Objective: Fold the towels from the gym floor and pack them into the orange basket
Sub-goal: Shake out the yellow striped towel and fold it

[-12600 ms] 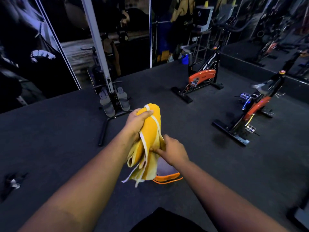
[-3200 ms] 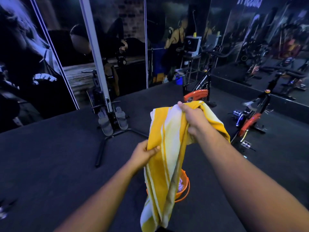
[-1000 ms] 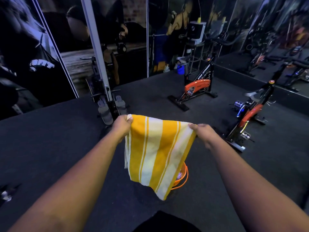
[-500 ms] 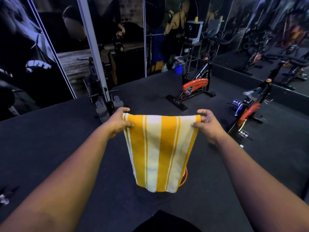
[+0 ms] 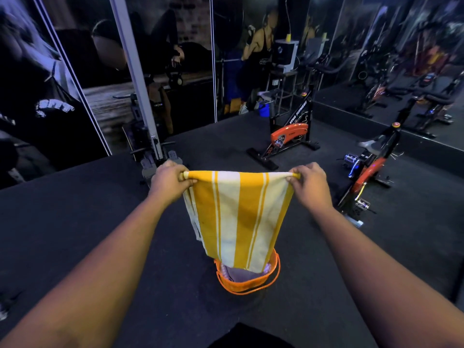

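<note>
Both hands pinched the top corners of a yellow-and-white striped towel (image 5: 238, 217), the left hand (image 5: 169, 183) clenched on the left corner and the right hand (image 5: 310, 185) on the right, stretching the upper edge taut. The towel hung doubled, its lower edge dangling just above the orange basket (image 5: 247, 282), which stood on the dark gym floor (image 5: 75, 222) with pale cloth inside. An orange exercise bike (image 5: 288, 136) stood beyond the towel, a second bike (image 5: 371, 169) to the right, and a rowing machine (image 5: 150, 149) behind the left hand.
</note>
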Available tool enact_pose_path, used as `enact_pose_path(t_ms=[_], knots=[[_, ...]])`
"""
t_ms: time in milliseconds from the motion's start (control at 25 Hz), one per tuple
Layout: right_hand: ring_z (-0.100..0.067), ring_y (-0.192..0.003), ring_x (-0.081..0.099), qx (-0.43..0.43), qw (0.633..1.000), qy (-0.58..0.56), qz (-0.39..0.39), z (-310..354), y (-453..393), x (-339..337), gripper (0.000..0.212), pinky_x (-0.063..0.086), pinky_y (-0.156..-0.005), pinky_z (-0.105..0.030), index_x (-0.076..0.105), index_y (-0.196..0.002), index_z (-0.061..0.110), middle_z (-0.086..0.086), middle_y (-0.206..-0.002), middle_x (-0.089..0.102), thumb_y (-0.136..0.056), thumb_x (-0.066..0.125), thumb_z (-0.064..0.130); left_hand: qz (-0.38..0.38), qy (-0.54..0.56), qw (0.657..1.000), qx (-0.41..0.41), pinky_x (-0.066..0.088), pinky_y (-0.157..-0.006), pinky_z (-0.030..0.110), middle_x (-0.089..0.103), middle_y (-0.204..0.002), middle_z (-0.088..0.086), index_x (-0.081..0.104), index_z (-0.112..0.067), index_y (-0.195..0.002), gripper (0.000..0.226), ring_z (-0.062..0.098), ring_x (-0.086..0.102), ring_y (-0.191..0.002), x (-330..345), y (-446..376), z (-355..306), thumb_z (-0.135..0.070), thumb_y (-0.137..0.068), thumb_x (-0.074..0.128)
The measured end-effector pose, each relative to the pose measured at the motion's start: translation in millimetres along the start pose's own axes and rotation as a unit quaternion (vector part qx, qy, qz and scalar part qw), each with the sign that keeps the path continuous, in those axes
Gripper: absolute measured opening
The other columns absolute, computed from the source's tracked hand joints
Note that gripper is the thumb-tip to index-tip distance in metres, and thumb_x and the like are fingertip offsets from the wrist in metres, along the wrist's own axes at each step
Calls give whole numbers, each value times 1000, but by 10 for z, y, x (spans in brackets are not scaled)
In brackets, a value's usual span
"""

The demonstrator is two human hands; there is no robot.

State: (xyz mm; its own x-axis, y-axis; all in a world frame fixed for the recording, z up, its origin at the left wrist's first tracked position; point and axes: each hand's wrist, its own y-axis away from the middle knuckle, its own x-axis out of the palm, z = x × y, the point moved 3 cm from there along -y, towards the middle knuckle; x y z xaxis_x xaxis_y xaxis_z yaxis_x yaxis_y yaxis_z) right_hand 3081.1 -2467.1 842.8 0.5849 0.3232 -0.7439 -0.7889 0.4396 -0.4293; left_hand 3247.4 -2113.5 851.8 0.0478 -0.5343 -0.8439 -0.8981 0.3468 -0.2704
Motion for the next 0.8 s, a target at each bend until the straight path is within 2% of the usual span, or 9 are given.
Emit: enact_pose_path(t_ms=[80,160,240,320,400,480,600,680,800], knots=[[-20,-101,55,22,995,-96,-7,-21,-23,-28,8,41,-83,-29,67,-102,24,1,-103,54,-95,70,23,15,174,985,-6,51,-83,37,64,-103,4,71,-20,-99,17,19,60,-97,-5,38,36,-31,-89,78],[-9,-87,57,45,978,-205,-6,5,-35,-54,8,42,-76,-30,59,-96,33,12,-93,59,-97,65,29,30,352,934,-43,55,-79,39,71,-96,-2,69,-30,-97,5,14,67,-89,-31,107,-2,-33,-94,72],[1,-77,56,63,956,-284,-20,61,-59,-81,4,44,-72,-28,57,-94,38,21,-86,62,-96,61,39,4,436,898,-63,59,-80,40,75,-98,-5,68,-38,-98,3,13,71,-90,-88,119,-103,-36,-97,67],[2,-78,59,77,931,-353,-43,158,-104,-127,5,47,-72,-26,61,-94,41,22,-87,64,-94,61,46,-43,498,863,-74,61,-81,37,75,-107,-3,68,-37,-104,7,15,71,-97,-168,73,-240,-39,-98,64],[-5,-79,61,90,907,-406,-59,287,-188,-163,8,51,-71,-32,64,-93,38,13,-88,66,-91,63,46,-86,510,852,-84,59,-84,34,72,-110,-3,65,-33,-110,13,14,69,-99,-222,14,-386,-40,-101,59],[-10,-77,61,84,915,-387,-78,467,-262,-157,15,53,-71,-36,63,-91,30,5,-86,67,-89,64,44,-122,440,885,-92,55,-87,36,67,-106,-7,61,-28,-113,18,9,65,-96,-199,-13,-537,-41,-102,56],[-5,-66,61,79,939,-320,-102,713,-268,-55,21,49,-60,-22,59,-85,25,6,-80,69,-85,65,46,-133,362,917,-105,54,-91,41,63,-101,-6,60,-22,-110,21,17,63,-96,-58,6,-769,-40,-101,56],[1,-62,57,89,939,-303,-137,720,-231,-62,19,43,-54,-15,57,-83,27,14,-75,66,-87,65,43,-144,365,910,-133,54,-92,45,66,-104,1,61,-17,-109,24,23,64,-99,-27,27,-756,-39,-101,57],[3,-70,56,93,903,-380,-177,458,-216,-188,11,47,-69,-22,60,-92,27,13,-81,65,-95,65,36,-166,396,888,-166,53,-95,50,67,-111,8,60,-14,-115,30,28,64,-104,-130,36,-480,-40,-103,54]])
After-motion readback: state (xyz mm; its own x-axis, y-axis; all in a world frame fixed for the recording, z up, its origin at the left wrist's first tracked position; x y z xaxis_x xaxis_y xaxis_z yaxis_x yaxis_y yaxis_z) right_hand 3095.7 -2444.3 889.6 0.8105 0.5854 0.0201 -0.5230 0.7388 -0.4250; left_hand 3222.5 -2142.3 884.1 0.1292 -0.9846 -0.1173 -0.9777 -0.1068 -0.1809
